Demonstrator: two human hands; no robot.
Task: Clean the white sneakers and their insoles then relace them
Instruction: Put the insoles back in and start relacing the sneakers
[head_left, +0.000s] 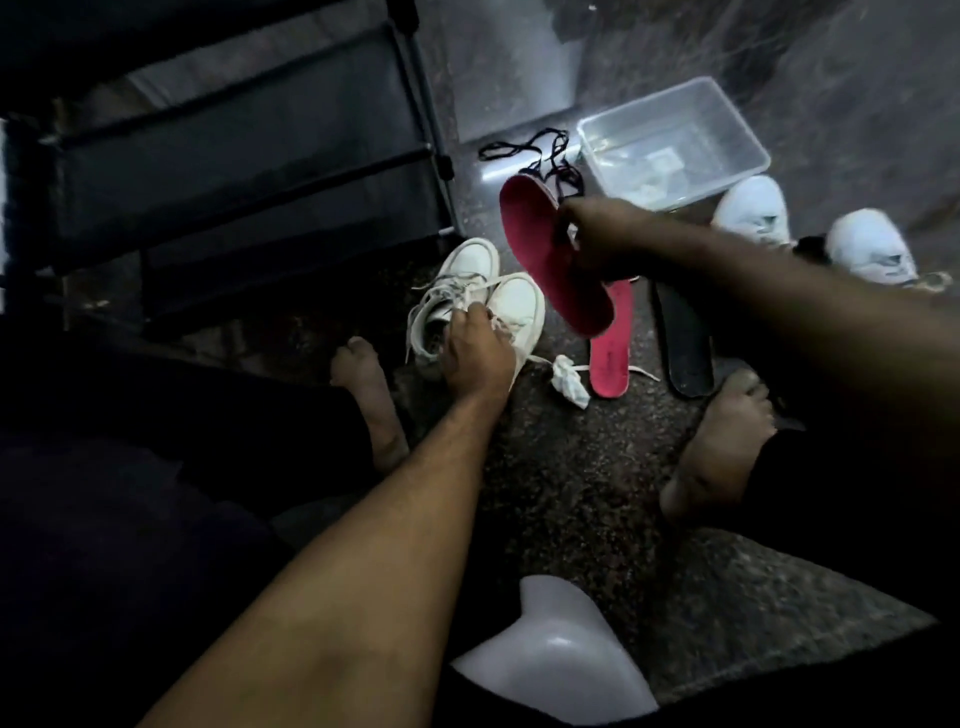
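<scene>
White seat edge (556, 660) nearest, speckled stone floor (571, 493) beyond; left hand (475, 353) gripping sneaker laces (441, 296), right hand (597, 239) pinching red insole (545, 260).

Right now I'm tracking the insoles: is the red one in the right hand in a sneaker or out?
Out. The right hand holds the red insole in the air, above the floor, clear of every sneaker.

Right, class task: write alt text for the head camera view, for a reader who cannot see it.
A seated person's right hand holds up a red insole while the left hand grips a laced white sneaker on the floor. A second red insole and a clear tub lie nearby.
</scene>
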